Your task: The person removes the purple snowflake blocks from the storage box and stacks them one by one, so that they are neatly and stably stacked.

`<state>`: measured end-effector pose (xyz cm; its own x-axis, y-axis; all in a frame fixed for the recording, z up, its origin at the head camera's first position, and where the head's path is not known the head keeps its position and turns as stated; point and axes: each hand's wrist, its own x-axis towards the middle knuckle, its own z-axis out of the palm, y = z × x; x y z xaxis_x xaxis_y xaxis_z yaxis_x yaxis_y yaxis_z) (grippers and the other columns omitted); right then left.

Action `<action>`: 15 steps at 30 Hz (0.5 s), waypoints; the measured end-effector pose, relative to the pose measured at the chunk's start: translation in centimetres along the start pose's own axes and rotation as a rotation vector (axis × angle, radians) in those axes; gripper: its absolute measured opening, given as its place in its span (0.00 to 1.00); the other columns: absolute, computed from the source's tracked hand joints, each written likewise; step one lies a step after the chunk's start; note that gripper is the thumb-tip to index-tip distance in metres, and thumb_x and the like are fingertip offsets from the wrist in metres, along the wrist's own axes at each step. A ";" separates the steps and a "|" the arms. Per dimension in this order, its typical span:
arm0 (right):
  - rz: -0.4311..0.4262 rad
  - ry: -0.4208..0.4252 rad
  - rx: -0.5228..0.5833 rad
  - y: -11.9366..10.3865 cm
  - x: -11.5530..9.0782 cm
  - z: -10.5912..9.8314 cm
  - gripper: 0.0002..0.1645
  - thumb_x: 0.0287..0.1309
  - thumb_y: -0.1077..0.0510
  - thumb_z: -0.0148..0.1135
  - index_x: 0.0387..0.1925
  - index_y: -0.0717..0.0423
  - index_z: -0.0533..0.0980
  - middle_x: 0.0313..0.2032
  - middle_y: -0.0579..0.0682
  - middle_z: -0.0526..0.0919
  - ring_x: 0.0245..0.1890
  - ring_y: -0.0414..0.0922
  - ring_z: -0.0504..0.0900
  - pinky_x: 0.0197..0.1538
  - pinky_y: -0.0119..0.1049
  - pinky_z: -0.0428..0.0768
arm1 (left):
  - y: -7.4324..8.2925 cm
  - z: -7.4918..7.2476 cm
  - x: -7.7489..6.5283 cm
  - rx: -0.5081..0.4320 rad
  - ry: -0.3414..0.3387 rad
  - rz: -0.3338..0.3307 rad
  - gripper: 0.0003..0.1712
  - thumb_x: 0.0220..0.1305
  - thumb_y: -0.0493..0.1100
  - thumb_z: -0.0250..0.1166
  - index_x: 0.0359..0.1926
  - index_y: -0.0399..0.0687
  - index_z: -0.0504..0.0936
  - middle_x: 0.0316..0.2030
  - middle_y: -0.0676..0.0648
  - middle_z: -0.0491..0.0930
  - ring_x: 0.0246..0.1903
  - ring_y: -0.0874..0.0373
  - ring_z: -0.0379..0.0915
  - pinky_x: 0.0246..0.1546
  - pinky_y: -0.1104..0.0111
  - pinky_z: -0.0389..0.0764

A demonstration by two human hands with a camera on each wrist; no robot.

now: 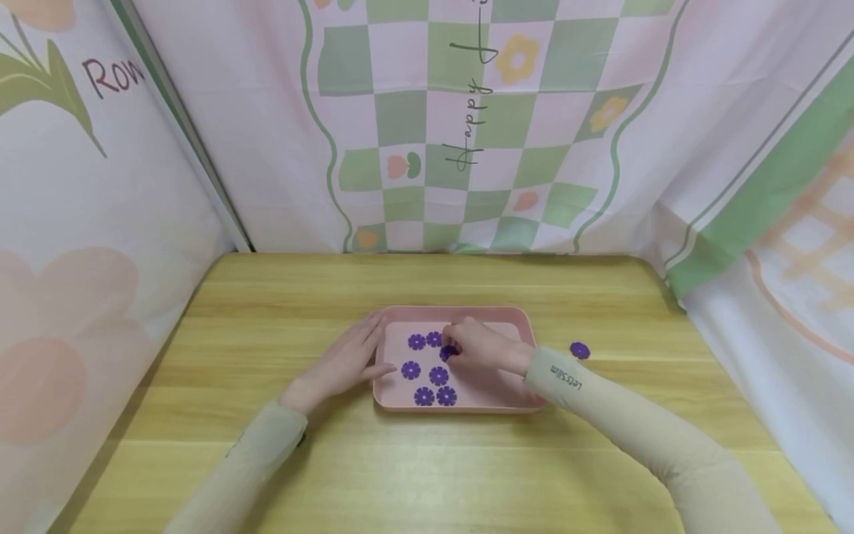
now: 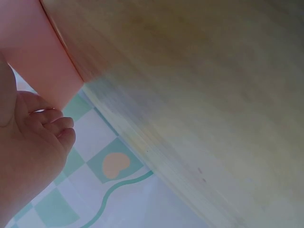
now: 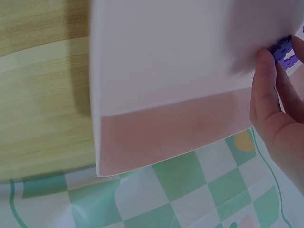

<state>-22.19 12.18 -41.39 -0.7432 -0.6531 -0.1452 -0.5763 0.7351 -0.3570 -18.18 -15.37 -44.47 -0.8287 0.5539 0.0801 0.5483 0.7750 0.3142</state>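
A shallow pink tray [image 1: 494, 400] sits on the wooden table, with several purple flower-shaped discs [image 1: 411, 370] lying in its left half. My right hand [image 1: 477, 343] reaches over the tray's right side and pinches one purple disc [image 3: 282, 49] between thumb and fingers, just above the tray floor. At the tray's left end my left hand [image 1: 350, 356] rests on the rim with straight fingers, the thumb lying over the edge. In the left wrist view, the left hand [image 2: 40, 128] touches the outer pink wall [image 2: 52, 71].
One more purple disc [image 1: 580, 350] lies on the table right of the tray, beyond the right sleeve [image 1: 600, 400]. The wooden table [image 1: 373, 475] ends at the back against a checkered curtain [image 1: 460, 148]. Printed cloths [image 1: 87, 297] hang at both sides.
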 end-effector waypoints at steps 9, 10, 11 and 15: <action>0.032 -0.028 0.005 -0.2 0.1 0.0 0.11 0.53 0.61 0.71 0.40 0.55 0.83 0.34 0.47 0.87 0.31 0.36 0.82 0.40 0.27 0.86 | 0.0 0.1 0.0 0.008 0.009 0.005 0.54 0.67 0.65 0.58 0.76 0.33 0.48 0.76 0.32 0.49 0.77 0.38 0.47 0.78 0.47 0.54; 0.034 -0.028 0.008 -0.2 0.1 0.0 0.11 0.53 0.61 0.72 0.40 0.55 0.83 0.34 0.47 0.87 0.31 0.36 0.81 0.39 0.28 0.86 | 0.0 0.1 0.0 0.009 0.009 0.004 0.54 0.67 0.65 0.57 0.76 0.33 0.48 0.76 0.32 0.49 0.77 0.38 0.47 0.78 0.47 0.54; 0.034 -0.029 0.008 -0.2 0.1 -0.1 0.11 0.53 0.61 0.72 0.40 0.55 0.83 0.34 0.47 0.87 0.30 0.36 0.82 0.39 0.28 0.86 | -0.1 0.1 0.0 0.010 0.009 0.005 0.54 0.67 0.65 0.57 0.76 0.33 0.48 0.76 0.32 0.49 0.77 0.38 0.47 0.78 0.47 0.54; 0.034 -0.027 0.015 0.0 0.1 -0.1 0.11 0.52 0.60 0.72 0.40 0.55 0.83 0.34 0.47 0.87 0.30 0.35 0.81 0.39 0.27 0.86 | -0.1 0.1 0.1 0.015 0.008 0.006 0.54 0.68 0.66 0.57 0.76 0.33 0.48 0.76 0.32 0.49 0.77 0.38 0.47 0.78 0.47 0.54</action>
<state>-22.25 12.10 -41.32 -0.7527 -0.6328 -0.1818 -0.5456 0.7540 -0.3656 -18.25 -15.35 -44.58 -0.8262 0.5562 0.0895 0.5550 0.7761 0.2996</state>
